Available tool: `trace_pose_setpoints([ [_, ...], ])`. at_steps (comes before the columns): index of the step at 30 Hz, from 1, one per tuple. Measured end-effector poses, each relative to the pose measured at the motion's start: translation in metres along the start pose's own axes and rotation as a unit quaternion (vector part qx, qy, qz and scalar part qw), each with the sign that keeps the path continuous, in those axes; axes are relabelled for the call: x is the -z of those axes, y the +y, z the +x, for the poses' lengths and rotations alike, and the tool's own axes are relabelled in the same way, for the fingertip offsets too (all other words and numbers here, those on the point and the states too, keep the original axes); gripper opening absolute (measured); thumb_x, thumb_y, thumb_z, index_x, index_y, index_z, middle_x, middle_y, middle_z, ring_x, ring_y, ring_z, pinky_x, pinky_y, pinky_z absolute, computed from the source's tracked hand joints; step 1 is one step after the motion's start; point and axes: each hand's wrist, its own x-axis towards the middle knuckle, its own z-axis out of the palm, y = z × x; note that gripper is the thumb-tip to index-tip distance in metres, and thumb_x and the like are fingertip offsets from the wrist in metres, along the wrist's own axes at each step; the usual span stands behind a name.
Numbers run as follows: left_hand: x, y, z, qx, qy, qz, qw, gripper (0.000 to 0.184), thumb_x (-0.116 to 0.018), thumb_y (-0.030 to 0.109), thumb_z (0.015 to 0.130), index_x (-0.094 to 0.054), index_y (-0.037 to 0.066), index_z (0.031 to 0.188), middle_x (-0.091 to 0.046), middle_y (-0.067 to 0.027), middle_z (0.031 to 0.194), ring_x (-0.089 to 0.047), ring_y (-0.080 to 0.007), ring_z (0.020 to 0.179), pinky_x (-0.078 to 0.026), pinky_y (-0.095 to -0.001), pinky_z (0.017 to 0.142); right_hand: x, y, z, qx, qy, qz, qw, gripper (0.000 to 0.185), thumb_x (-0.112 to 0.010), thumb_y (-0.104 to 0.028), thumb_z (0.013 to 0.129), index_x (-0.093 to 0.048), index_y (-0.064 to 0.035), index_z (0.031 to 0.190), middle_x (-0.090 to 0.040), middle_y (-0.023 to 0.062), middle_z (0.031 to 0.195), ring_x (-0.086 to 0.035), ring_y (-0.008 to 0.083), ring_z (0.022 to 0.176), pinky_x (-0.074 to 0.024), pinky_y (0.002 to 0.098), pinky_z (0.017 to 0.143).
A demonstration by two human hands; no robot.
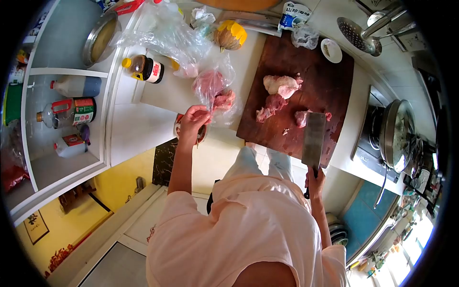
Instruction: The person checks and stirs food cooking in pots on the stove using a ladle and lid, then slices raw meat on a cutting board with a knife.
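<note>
My left hand (pixel 195 123) pinches the edge of a clear plastic bag (pixel 223 71) at the counter's front edge. Inside or under the bag lie pieces of raw meat (pixel 224 99). My right hand (pixel 314 182) is wrapped round the handle of a cleaver (pixel 313 141), its broad blade over the right front of the dark wooden cutting board (pixel 258 62). Beside the blade tip is a small piece of meat (pixel 301 118), partly covered by it. Larger pieces of raw meat (pixel 282 86) rest in the middle of the board.
A small white dish (pixel 331 50) sits at the board's back right corner. A dark sauce bottle (pixel 147 69) and a yellow-topped squash (pixel 230 35) stand on the counter at left. On the stove at right is a lidded pan (pixel 399 134). A skimmer (pixel 356 36) hangs at the back right.
</note>
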Motion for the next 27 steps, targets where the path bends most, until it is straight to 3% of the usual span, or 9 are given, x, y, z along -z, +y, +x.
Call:
trace_pose_setpoints([
  [3, -0.007, 0.014, -0.005, -0.025, -0.031, 0.011, 0.999, 0.025, -0.064, -0.001, 0.086, -0.055, -0.001, 0.109, -0.066, -0.0132, 0.1, -0.063, -0.0194, 0.097, -0.052, -0.0307, 0.085, 0.002, -0.004, -0.002, 0.003, 0.004, 0.007, 1.0, 0.011, -0.055, -0.016, 0.093, -0.052, -0.0073, 0.088, -0.044, -0.0033, 0.056, -0.042, 0.0054, 0.041, -0.0356, 0.0226, 0.035],
  [6, 0.003, 0.019, -0.011, -0.047, -0.045, 0.072, 0.995, 0.028, -0.059, -0.001, 0.087, -0.053, 0.002, 0.115, -0.065, -0.0121, 0.107, -0.061, -0.0199, 0.1, -0.048, -0.0306, 0.088, 0.0, -0.001, -0.001, 0.053, 0.036, -0.032, 0.997, 0.015, -0.058, -0.016, 0.092, -0.051, -0.0061, 0.083, -0.047, -0.0019, 0.055, -0.043, 0.0061, 0.039, -0.0349, 0.0229, 0.033],
  [10, 0.023, 0.021, -0.024, 0.027, 0.055, -0.002, 0.998, 0.027, -0.067, 0.003, 0.085, -0.056, 0.002, 0.109, -0.065, -0.0103, 0.107, -0.062, -0.0183, 0.1, -0.047, -0.0305, 0.09, 0.0, 0.005, 0.001, 0.231, 0.009, -0.222, 0.947, 0.013, -0.06, -0.014, 0.089, -0.054, -0.0021, 0.089, -0.05, -0.0002, 0.057, -0.044, 0.0068, 0.042, -0.0352, 0.0264, 0.037],
  [12, 0.038, 0.014, -0.029, 0.027, 0.089, 0.001, 0.996, 0.027, -0.067, 0.004, 0.084, -0.056, 0.003, 0.109, -0.064, -0.0088, 0.107, -0.061, -0.0176, 0.101, -0.046, -0.0295, 0.09, -0.008, -0.011, -0.009, 0.291, -0.025, -0.303, 0.907, 0.016, -0.063, -0.012, 0.086, -0.055, 0.0014, 0.091, -0.048, 0.0107, 0.054, -0.048, 0.0199, 0.044, -0.0371, 0.0347, 0.043],
  [13, 0.058, -0.018, -0.024, -0.052, 0.116, -0.01, 0.992, 0.021, -0.071, 0.007, 0.082, -0.059, 0.003, 0.099, -0.066, -0.0064, 0.093, -0.063, -0.0151, 0.089, -0.048, -0.0259, 0.08, -0.018, -0.025, -0.017, 0.269, -0.053, -0.32, 0.907, 0.015, -0.064, -0.011, 0.085, -0.056, 0.0004, 0.09, -0.051, 0.0136, 0.057, -0.051, 0.0259, 0.048, -0.0397, 0.0364, 0.046],
  [14, 0.075, -0.034, -0.023, -0.064, 0.147, 0.093, 0.983, 0.017, -0.072, 0.008, 0.082, -0.059, 0.004, 0.093, -0.066, -0.0053, 0.089, -0.062, -0.013, 0.084, -0.048, -0.0246, 0.076, -0.026, -0.034, -0.023, 0.244, -0.08, -0.338, 0.906, 0.014, -0.064, -0.011, 0.084, -0.056, -0.0007, 0.089, -0.055, 0.0164, 0.06, -0.054, 0.0319, 0.051, -0.0422, 0.0381, 0.049],
  [17, 0.094, -0.035, -0.037, -0.115, 0.234, 0.335, 0.906, 0.017, -0.076, 0.01, 0.077, -0.061, 0.004, 0.075, -0.062, 0.0001, 0.069, -0.055, -0.0056, 0.065, -0.044, -0.0198, 0.059, -0.042, -0.036, -0.029, 0.261, -0.184, -0.349, 0.881, 0.016, -0.065, -0.009, 0.083, -0.061, -0.002, 0.097, -0.06, 0.0174, 0.067, -0.061, 0.0318, 0.056, -0.0474, 0.0375, 0.052],
  [24, 0.134, -0.029, -0.065, -0.116, 0.24, 0.274, 0.924, 0.012, -0.069, 0.009, 0.081, -0.064, -0.001, 0.085, -0.066, -0.004, 0.075, -0.06, -0.0083, 0.069, -0.047, -0.0226, 0.064, -0.077, 0.018, -0.019, 0.316, -0.351, -0.347, 0.81, 0.017, -0.066, -0.009, 0.081, -0.061, -0.0024, 0.096, -0.064, 0.0156, 0.083, -0.064, 0.0322, 0.066, -0.0515, 0.0375, 0.057],
  [27, 0.159, -0.046, -0.066, -0.036, 0.226, 0.226, 0.947, 0.007, -0.065, 0.005, 0.084, -0.063, -0.001, 0.086, -0.064, -0.0021, 0.076, -0.058, -0.0074, 0.07, -0.047, -0.0209, 0.066, -0.087, 0.049, -0.011, 0.326, -0.354, -0.362, 0.799, 0.02, -0.067, -0.01, 0.081, -0.06, -0.0031, 0.098, -0.064, 0.0155, 0.082, -0.064, 0.0329, 0.067, -0.052, 0.0386, 0.058],
])
